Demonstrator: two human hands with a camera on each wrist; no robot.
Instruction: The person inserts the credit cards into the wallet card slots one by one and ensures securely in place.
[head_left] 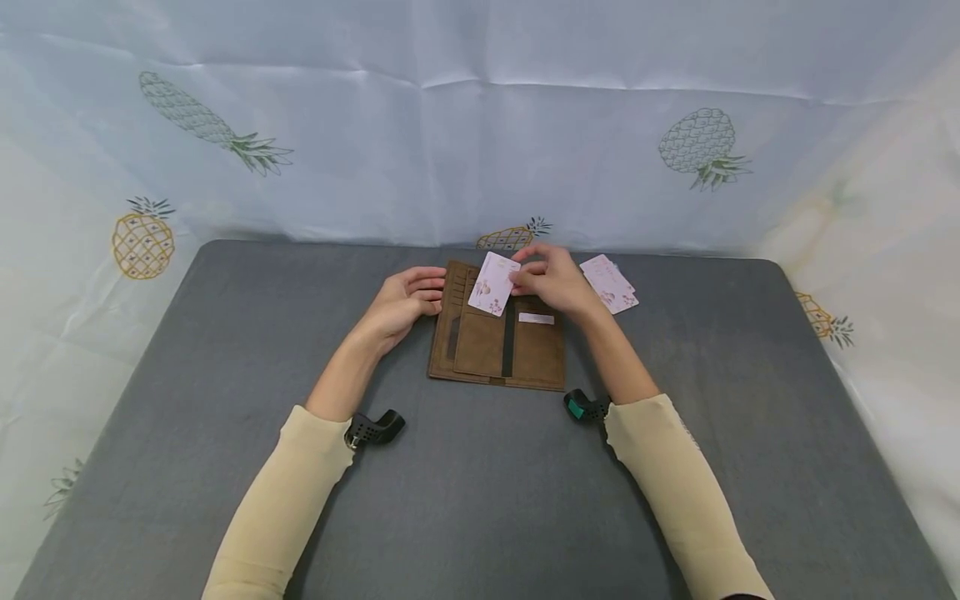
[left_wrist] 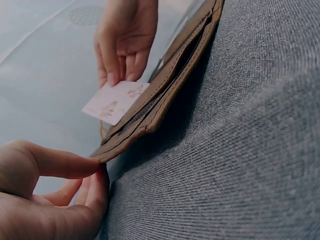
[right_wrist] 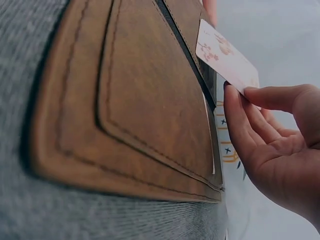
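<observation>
An unfolded brown leather wallet (head_left: 480,346) lies on the grey table, a dark strip running down its middle. My left hand (head_left: 405,307) pinches the wallet's left edge between thumb and fingers, as the left wrist view shows up close. Between the thumb and fingers of my right hand (head_left: 551,282) is a pinkish-white card (head_left: 491,287) with a floral print, held by its edge over the upper left part of the wallet. Another card (head_left: 536,318) sits in the wallet's right-hand pocket, with only a white strip of it showing.
Beyond my right wrist, a few more floral cards (head_left: 609,283) lie overlapping on the table (head_left: 480,500). A pale curtain (head_left: 450,158) with pineapple prints hangs behind the table's far edge and along both sides.
</observation>
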